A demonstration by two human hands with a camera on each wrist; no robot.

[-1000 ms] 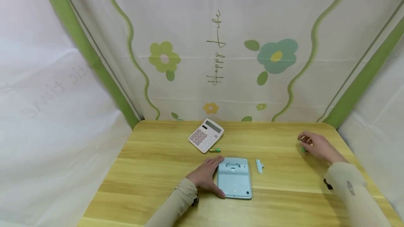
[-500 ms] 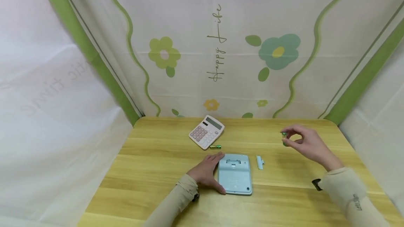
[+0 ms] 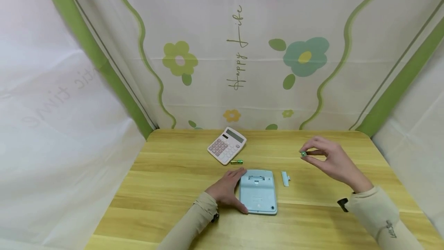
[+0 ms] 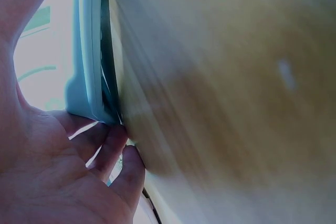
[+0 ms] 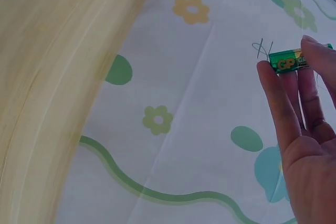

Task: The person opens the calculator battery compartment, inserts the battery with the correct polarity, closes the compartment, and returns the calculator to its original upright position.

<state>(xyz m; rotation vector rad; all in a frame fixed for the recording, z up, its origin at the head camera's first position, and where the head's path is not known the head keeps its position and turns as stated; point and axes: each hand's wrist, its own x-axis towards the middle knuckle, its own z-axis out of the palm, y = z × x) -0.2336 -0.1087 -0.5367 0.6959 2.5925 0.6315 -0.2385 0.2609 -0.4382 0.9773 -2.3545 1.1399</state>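
A light blue calculator (image 3: pixel 257 198) lies face down on the table, its battery compartment (image 3: pixel 256 178) uncovered at the far end. My left hand (image 3: pixel 226 190) holds it along its left side, fingers at the far corner and thumb at the near edge. In the left wrist view, the fingertips curl against the calculator's edge (image 4: pixel 86 51). My right hand (image 3: pixel 331 161) is raised at the right and pinches a green battery (image 5: pixel 286 62) between thumb and fingers, its end facing the head camera. The small blue battery cover (image 3: pixel 285 179) lies just right of the calculator.
A second green battery (image 3: pixel 237 162) lies beyond the blue calculator, beside a pink and white calculator (image 3: pixel 227 146) that is face up. A white flowered curtain (image 3: pixel 208 99) hangs behind the wooden table (image 3: pixel 156 188), with more white cloth at both sides.
My right hand has lifted the battery from the right side of the table, moved left with it and turned it end-on to the head camera. My left hand and the blue calculator have stayed put.
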